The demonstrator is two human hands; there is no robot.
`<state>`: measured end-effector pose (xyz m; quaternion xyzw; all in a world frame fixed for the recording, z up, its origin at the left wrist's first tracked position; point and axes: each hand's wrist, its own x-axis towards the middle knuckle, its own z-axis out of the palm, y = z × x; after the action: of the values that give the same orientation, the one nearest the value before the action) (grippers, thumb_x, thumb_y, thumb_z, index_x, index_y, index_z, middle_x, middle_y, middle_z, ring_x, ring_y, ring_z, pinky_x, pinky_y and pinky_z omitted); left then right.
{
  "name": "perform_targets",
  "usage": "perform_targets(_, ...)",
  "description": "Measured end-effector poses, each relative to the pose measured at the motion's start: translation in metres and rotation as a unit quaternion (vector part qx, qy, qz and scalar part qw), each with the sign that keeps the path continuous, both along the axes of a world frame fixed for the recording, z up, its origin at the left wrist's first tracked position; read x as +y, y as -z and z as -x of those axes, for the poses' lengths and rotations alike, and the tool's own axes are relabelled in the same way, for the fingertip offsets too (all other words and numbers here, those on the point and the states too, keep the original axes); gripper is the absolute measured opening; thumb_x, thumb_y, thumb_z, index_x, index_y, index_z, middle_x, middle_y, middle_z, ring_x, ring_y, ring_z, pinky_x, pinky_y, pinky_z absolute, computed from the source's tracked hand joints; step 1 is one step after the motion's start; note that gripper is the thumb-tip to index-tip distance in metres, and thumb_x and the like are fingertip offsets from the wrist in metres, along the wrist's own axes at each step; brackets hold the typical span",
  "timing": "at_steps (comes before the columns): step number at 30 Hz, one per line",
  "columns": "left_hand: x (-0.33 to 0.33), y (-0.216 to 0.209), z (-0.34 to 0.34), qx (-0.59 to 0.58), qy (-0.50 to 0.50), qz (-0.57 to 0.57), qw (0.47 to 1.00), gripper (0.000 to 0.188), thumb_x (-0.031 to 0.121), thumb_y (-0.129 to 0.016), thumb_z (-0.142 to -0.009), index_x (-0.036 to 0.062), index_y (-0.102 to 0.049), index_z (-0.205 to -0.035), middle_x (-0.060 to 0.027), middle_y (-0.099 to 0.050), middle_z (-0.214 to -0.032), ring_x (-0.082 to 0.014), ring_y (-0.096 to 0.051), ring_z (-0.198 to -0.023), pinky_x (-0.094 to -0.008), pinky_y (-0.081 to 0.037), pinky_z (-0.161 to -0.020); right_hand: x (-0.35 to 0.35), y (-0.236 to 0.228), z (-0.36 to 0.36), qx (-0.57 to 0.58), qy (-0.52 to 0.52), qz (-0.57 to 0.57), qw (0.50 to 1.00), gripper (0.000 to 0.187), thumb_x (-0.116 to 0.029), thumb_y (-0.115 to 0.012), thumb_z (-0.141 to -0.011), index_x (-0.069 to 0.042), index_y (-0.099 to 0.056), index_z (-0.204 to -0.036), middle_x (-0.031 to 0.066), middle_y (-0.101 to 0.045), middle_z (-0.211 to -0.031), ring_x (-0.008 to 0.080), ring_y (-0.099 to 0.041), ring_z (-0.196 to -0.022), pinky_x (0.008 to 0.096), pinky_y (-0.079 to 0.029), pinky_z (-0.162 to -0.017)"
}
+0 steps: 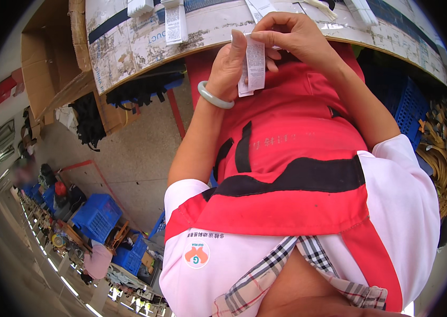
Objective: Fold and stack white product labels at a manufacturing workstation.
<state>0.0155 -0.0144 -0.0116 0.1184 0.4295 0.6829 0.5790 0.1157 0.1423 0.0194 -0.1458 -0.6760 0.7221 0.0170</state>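
Observation:
My left hand (pixel 227 68), with a pale bangle on the wrist, is closed around a few white printed fabric labels (pixel 255 66). They hang down in front of my red apron, just off the table's near edge. The thumb of that hand points up beside their top end. My right hand (pixel 292 38) reaches in from the right, its thumb and forefinger pinched at the labels' top edge. Its other fingers curl behind the labels and are partly hidden. On the worn table (pixel 218 25) before me lies another stack of printed labels (pixel 175 25), left of my hands.
White bundles (pixel 140 6) lie at the table's far side, with a white stack (pixel 362 11) to the right. An opened cardboard box (pixel 49 58) stands left of the table. A blue crate (pixel 407 108) and many yellow-brown strips (pixel 440 158) are at the right.

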Motion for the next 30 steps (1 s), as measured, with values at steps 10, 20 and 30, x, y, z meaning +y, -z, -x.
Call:
perform_targets(10,-0.006,0.001,-0.005,-0.007,0.014,-0.005,1.0,0.024,0.024,-0.056,-0.098,0.0025,-0.057,-0.109,-0.0041,-0.059,-0.085,-0.015,-0.062,-0.072,-0.0253,-0.052,-0.06,-0.018,0.012,-0.014,0.101,0.012,-0.334,0.937,0.033,-0.026,-0.062,-0.093,-0.011,-0.062,-0.122,0.0102,-0.061,-0.105,0.0226,-0.06,-0.085,0.0321,-0.049,-0.078)
perform_targets(20,-0.011,-0.002,-0.006,0.055,0.066,0.04,0.995,0.019,0.014,-0.058,-0.096,0.0018,-0.06,-0.111,0.0019,-0.055,-0.074,-0.0038,-0.042,-0.055,-0.0184,-0.032,-0.049,-0.009,0.003,-0.013,0.045,-0.034,-0.246,0.968,0.026,-0.017,-0.067,-0.088,-0.008,-0.065,-0.113,0.0036,-0.06,-0.099,0.0126,-0.056,-0.088,0.025,-0.044,-0.075)
perform_targets(30,-0.007,-0.009,-0.008,0.097,0.087,0.067,0.989,0.017,0.017,-0.059,-0.096,0.0013,-0.065,-0.099,0.0033,-0.05,-0.066,-0.0025,-0.037,-0.052,-0.0191,-0.027,-0.046,0.038,0.008,0.021,0.174,0.111,-0.474,0.856,0.016,-0.011,-0.072,-0.082,-0.008,-0.071,-0.098,0.011,-0.062,-0.095,0.0246,-0.06,-0.085,0.0317,-0.049,-0.072)
